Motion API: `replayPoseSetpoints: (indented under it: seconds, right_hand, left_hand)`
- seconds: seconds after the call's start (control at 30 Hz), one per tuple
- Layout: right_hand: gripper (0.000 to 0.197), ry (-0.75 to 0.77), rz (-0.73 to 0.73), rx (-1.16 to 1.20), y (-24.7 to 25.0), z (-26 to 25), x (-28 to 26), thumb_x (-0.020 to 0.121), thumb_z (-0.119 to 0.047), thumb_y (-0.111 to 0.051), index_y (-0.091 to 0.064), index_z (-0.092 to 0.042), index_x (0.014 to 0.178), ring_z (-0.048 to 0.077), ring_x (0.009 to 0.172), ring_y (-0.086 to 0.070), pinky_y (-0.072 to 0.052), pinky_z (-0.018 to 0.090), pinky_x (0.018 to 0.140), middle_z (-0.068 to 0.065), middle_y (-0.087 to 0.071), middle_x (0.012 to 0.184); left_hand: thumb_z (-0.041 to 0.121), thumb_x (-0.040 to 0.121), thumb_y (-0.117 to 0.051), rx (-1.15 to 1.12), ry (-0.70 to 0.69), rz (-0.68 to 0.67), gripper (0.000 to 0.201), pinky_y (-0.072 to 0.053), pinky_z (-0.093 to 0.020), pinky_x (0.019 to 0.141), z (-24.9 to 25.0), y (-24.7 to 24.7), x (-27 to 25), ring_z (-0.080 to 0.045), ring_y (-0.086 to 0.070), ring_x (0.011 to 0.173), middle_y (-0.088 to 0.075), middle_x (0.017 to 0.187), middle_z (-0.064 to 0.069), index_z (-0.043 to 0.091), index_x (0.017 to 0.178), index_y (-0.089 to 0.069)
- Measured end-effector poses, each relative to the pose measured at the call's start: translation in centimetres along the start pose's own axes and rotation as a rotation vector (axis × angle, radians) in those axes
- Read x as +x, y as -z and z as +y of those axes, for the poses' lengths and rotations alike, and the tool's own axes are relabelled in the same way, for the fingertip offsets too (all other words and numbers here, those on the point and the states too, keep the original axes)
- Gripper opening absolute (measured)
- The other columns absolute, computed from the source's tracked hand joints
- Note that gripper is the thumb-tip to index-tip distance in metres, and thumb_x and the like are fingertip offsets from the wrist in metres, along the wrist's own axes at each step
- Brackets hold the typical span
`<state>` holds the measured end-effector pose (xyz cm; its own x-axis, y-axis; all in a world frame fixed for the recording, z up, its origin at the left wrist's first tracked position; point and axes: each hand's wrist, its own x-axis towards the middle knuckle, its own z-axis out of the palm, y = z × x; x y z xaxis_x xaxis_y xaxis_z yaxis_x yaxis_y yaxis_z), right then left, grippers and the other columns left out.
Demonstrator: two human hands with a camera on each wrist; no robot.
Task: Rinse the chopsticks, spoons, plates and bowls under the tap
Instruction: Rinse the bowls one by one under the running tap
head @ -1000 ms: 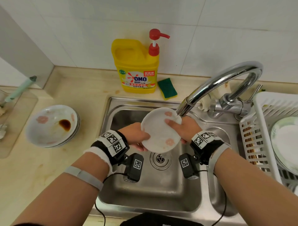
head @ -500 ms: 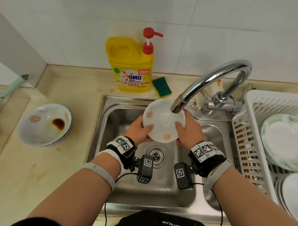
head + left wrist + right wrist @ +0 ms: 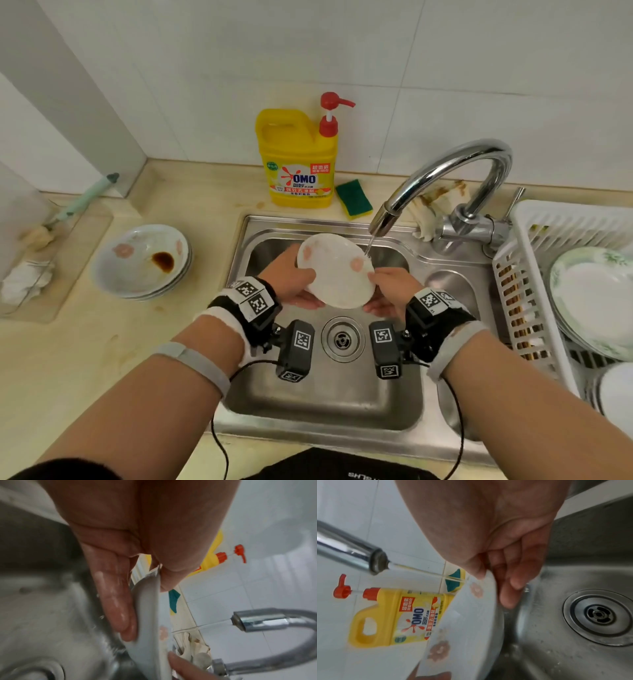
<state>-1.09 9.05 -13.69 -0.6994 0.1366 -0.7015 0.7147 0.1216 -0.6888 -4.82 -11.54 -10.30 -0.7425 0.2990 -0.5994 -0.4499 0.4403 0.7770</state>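
A white plate (image 3: pixel 334 270) with pink flower marks is held tilted over the steel sink (image 3: pixel 322 387). My left hand (image 3: pixel 291 281) grips its left rim, thumb on the face and wet fingers behind (image 3: pixel 118 601). My right hand (image 3: pixel 394 291) grips the right rim the same way (image 3: pixel 505 577). Water runs from the chrome tap (image 3: pixel 383 219) onto the plate's upper right edge (image 3: pixel 471 582). Stacked dirty bowls (image 3: pixel 144 260) with a brown sauce stain sit on the counter at the left.
A yellow detergent jug (image 3: pixel 299 161) and a green sponge (image 3: pixel 353 198) stand behind the sink. A white drying rack (image 3: pixel 534 260) on the right holds clean plates (image 3: pixel 596 301) and chopsticks. The drain (image 3: pixel 342 339) lies below the plate. A crumpled rag (image 3: pixel 431 212) is by the tap base.
The plate has turned in my hands and shifted left, so the stream now strikes its upper right edge instead of its middle. The camera view has pulled back a little.
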Motion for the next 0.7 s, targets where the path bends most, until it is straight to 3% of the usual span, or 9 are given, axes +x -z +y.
replayPoseSetpoints:
  seconds: [0.07,0.1,0.17,0.23,0.3,0.43,0.5,0.57,0.7]
  right_hand:
    - [0.015,0.038,-0.035,-0.002,-0.8,-0.3,-0.7,0.106,-0.015,-0.048,-0.063,-0.013,0.103,0.024,0.059,-0.070,-0.056,0.030,0.057,0.016,-0.071,0.071]
    - [0.014,0.066,-0.041,-0.016,-1.2,-0.4,-1.0,0.104,-0.012,-0.051,-0.064,-0.010,0.105,0.025,0.065,-0.071,-0.058,0.032,0.061,0.017,-0.072,0.078]
    - [0.014,0.122,-0.046,-0.051,-1.7,-0.7,-1.3,0.101,-0.009,-0.055,-0.066,-0.006,0.110,0.026,0.074,-0.075,-0.061,0.035,0.068,0.019,-0.075,0.089]
    - [0.018,0.176,-0.059,-0.066,-2.2,-1.1,-1.7,0.099,-0.007,-0.058,-0.066,-0.003,0.115,0.025,0.080,-0.077,-0.063,0.038,0.070,0.020,-0.076,0.095]
    - [0.018,0.266,-0.036,-0.107,-2.6,-1.6,-2.3,0.098,-0.007,-0.059,-0.066,-0.005,0.115,0.023,0.079,-0.078,-0.063,0.040,0.072,0.017,-0.076,0.094]
    - [0.018,0.527,0.117,-0.271,-2.9,-2.3,-4.0,0.100,-0.015,-0.060,-0.071,-0.024,0.111,0.015,0.077,-0.077,-0.062,0.044,0.083,-0.003,-0.077,0.089]
    - [0.016,0.634,0.189,-0.372,-2.5,-2.5,-4.9,0.100,-0.023,-0.060,-0.073,-0.033,0.096,0.011,0.080,-0.076,-0.060,0.044,0.085,-0.009,-0.077,0.076]
    - [0.025,0.690,0.219,-0.389,-1.9,-2.5,-5.7,0.099,-0.026,-0.061,-0.069,-0.038,0.079,0.011,0.081,-0.075,-0.059,0.045,0.086,-0.013,-0.076,0.071]
    - [0.019,0.724,0.195,-0.306,-0.8,-2.0,-7.1,0.099,-0.025,-0.063,-0.073,-0.029,0.083,0.007,0.079,-0.075,-0.058,0.047,0.087,-0.011,-0.076,0.072]
  left_hand:
    - [-0.001,0.093,-0.048,0.241,-0.104,0.105,0.057,-0.063,-0.038,0.061,0.0,1.0,-1.2,-0.027,-0.068,0.087,-0.057,0.120,-0.005,0.025,0.143,-0.038]
    - [0.003,0.093,-0.049,0.372,-0.148,0.167,0.060,-0.061,-0.038,0.066,0.0,1.5,-1.9,-0.026,-0.065,0.093,-0.057,0.124,-0.006,0.026,0.147,-0.037]
    - [0.010,0.095,-0.051,0.580,-0.225,0.291,0.062,-0.055,-0.039,0.088,-0.2,2.2,-3.2,-0.030,-0.061,0.113,-0.060,0.134,-0.009,0.030,0.152,-0.036]
    - [0.014,0.100,-0.050,0.644,-0.288,0.386,0.060,-0.047,-0.038,0.098,-0.4,2.6,-4.6,-0.033,-0.059,0.122,-0.061,0.138,-0.009,0.034,0.154,-0.036]
    - [0.016,0.102,-0.049,0.667,-0.340,0.454,0.058,-0.046,-0.036,0.097,-0.6,2.8,-5.9,-0.033,-0.060,0.118,-0.062,0.136,-0.011,0.037,0.155,-0.036]
    - [0.018,0.104,-0.050,0.666,-0.480,0.549,0.055,-0.048,-0.037,0.097,-1.0,2.7,-7.9,-0.033,-0.063,0.115,-0.064,0.134,-0.011,0.037,0.154,-0.038]
    - [0.015,0.102,-0.052,0.637,-0.574,0.581,0.055,-0.048,-0.041,0.103,-1.0,2.5,-8.8,-0.032,-0.061,0.120,-0.059,0.142,-0.006,0.036,0.152,-0.041]
    - [0.016,0.102,-0.051,0.656,-0.631,0.610,0.056,-0.050,-0.047,0.101,-0.9,2.2,-9.5,-0.032,-0.062,0.116,-0.058,0.141,-0.005,0.038,0.152,-0.039]
    - [0.021,0.104,-0.048,0.691,-0.693,0.633,0.055,-0.054,-0.049,0.089,-0.5,1.3,-11.3,-0.035,-0.066,0.101,-0.066,0.125,-0.010,0.042,0.153,-0.033]
